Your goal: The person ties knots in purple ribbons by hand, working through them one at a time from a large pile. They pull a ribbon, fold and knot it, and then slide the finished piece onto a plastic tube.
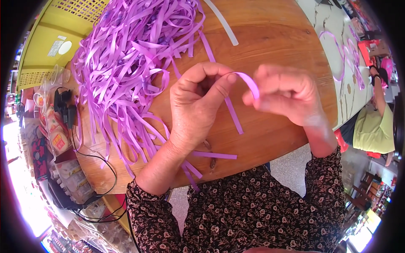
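Observation:
My left hand (196, 99) is closed, thumb and forefinger pinching a narrow purple ribbon (249, 82) above the wooden table. The ribbon arcs from the pinch to the right and its far part drops beside my right fingers. My right hand (287, 95) is raised there, fingers bent and smeared by motion; whether it grips the ribbon I cannot tell. To the left lies a big tangled heap of purple ribbons (122, 59), with loose ends spilling toward the table's near edge. Another purple strip (234, 116) runs along the table beneath my hands.
The wooden table (278, 38) carries a translucent white strip (225, 25) at the far side. A yellow-green plastic crate (36, 63) stands at far left, near a black cable (112, 168). On a white marbled table (333, 92) at right lie purple loops; another person's arm (379, 97) shows beyond.

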Available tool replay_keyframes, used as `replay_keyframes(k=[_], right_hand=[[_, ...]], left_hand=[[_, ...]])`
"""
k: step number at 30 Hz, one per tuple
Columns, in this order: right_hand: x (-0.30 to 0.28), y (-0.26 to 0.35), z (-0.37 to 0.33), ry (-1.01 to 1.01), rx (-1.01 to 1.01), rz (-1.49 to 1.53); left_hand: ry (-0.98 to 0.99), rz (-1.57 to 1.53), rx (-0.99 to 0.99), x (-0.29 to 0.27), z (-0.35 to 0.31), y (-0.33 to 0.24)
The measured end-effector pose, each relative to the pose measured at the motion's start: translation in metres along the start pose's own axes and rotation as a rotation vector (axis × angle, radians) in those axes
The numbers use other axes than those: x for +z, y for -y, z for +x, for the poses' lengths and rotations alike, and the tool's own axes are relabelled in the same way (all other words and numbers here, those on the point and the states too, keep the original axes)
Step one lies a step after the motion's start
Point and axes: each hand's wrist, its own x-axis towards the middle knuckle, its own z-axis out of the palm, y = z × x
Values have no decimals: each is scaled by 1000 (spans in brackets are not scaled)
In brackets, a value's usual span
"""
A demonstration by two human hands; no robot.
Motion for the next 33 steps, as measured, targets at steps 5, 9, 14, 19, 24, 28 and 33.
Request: replay_keyframes(k=[5, 9, 14, 19, 24, 28, 33], right_hand=[[-14, 12, -10, -501, -143, -498], [-7, 19, 11, -145, -477, -1087], [-8, -10, -3, -98, -297, -826], [-12, -6, -2, -128, -252, -657], [0, 2, 11, -151, -388, -858], [-4, -4, 2, -93, -412, -885], [-5, -4, 5, -233, -380, -761]], left_hand=[[-12, 162, 69, -2, -4, 0], [-2, 227, 69, -1, -6, 1], [19, 156, 85, -1, -5, -5], [33, 292, 213, -5, -4, -7], [92, 466, 246, -3, -7, -11], [40, 323, 273, 1, -4, -5], [72, 457, 280, -6, -4, -16]])
